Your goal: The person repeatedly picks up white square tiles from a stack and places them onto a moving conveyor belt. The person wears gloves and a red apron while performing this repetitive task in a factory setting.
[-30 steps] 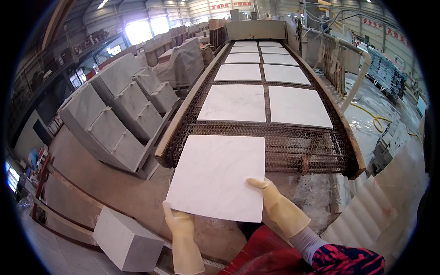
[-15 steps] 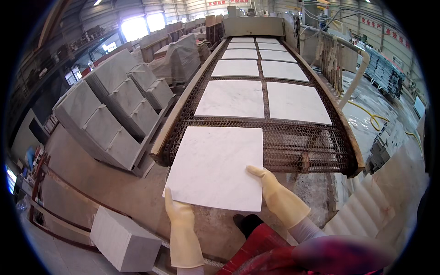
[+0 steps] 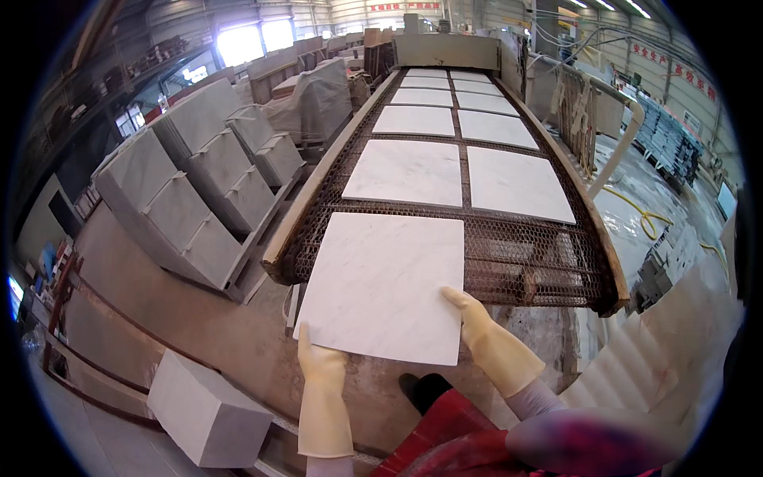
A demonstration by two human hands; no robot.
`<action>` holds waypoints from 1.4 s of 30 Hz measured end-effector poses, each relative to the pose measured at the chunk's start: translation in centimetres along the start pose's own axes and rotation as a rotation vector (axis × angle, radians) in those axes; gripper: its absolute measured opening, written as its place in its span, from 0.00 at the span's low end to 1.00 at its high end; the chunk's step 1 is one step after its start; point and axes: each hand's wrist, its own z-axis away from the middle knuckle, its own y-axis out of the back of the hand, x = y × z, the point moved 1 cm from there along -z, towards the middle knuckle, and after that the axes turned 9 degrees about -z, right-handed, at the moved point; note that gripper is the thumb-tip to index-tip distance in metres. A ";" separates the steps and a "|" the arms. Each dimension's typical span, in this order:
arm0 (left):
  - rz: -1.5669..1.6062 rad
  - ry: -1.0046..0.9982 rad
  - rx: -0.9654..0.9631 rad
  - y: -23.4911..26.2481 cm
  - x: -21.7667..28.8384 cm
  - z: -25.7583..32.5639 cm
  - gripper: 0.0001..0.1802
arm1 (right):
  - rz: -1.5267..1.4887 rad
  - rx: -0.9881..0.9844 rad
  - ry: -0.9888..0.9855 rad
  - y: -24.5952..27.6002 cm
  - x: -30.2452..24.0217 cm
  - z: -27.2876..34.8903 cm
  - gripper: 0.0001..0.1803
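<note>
Between my two hands is a square white stone tile (image 3: pixel 385 282) with faint grey veining. Its far part lies over the near end of a brown mesh conveyor belt (image 3: pixel 524 266), while its near part juts out past the belt's end. My left hand (image 3: pixel 322 366), in a cream rubber glove, grips the tile's near left corner. On the right edge, near the front, my right hand (image 3: pixel 481 330) in a matching glove holds it with the thumb on top. The fingers beneath the tile are hidden. Two rows of similar tiles (image 3: pixel 405 172) lie flat farther up the belt.
Racks of leaning stone tiles (image 3: pixel 195 179) stand left of the conveyor. A stack of white tiles (image 3: pixel 211 413) rests at the lower left beside a rusty metal frame (image 3: pixel 103 381). White foam sheeting (image 3: pixel 636 366) is at the lower right. A yellow hose (image 3: pixel 648 215) lies on the wet floor.
The held tile has shifted slightly forward and to the right, with both hands still on it. The view has turned a little.
</note>
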 end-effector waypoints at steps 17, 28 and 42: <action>0.045 0.179 -0.027 2.2 -1.4 0.6 0.28 | 0.130 -0.332 -0.167 2.0 4.4 5.8 0.29; -0.390 0.295 0.018 14.3 -2.4 9.1 0.33 | 0.062 -0.265 -0.134 2.6 5.4 5.3 0.30; -0.497 0.319 0.572 30.5 3.8 26.2 0.32 | -0.034 -0.288 -0.091 3.7 6.5 4.0 0.29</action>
